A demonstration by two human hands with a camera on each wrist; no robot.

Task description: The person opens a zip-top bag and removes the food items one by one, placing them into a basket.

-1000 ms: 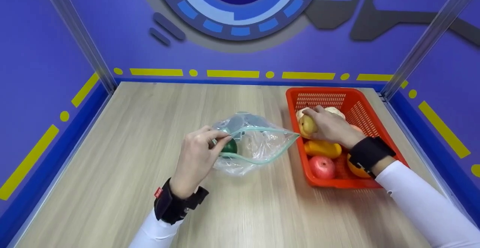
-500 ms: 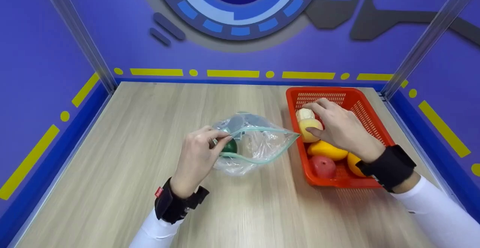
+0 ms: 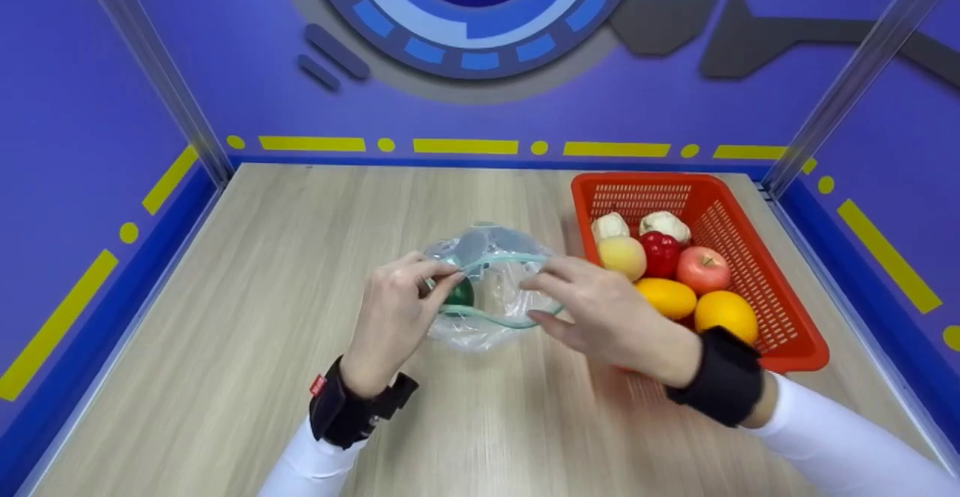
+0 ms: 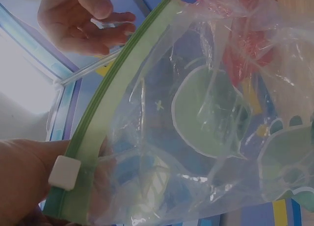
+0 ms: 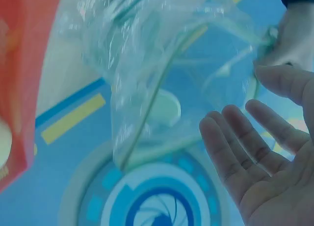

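Note:
A clear zip bag [image 3: 517,294] with a green-edged mouth is spread wide on the table. My left hand [image 3: 401,309] pinches its left rim between thumb and fingertips. At that corner, the left wrist view shows a white slider [image 4: 65,172] on the green zip strip [image 4: 117,74]. Inside the bag, partly behind the left fingers, lies a dark green rounded thing [image 3: 460,296]; its kind cannot be told. My right hand [image 3: 607,317] is at the bag's right side, fingers apart. From the right wrist view, its palm [image 5: 279,196] holds nothing.
At right stands a red basket [image 3: 795,347]. In it are a yellow peach [image 3: 622,257], red pepper-like piece [image 3: 661,253], apple [image 3: 703,269], mango [image 3: 666,298], orange [image 3: 726,317] and white bulbs [image 3: 664,227]. Blue panels [image 3: 480,121] enclose the table.
My right hand has let go of a yellowish fruit in the basket and moved left to the bag's mouth. The left hand and the bag have stayed in place.

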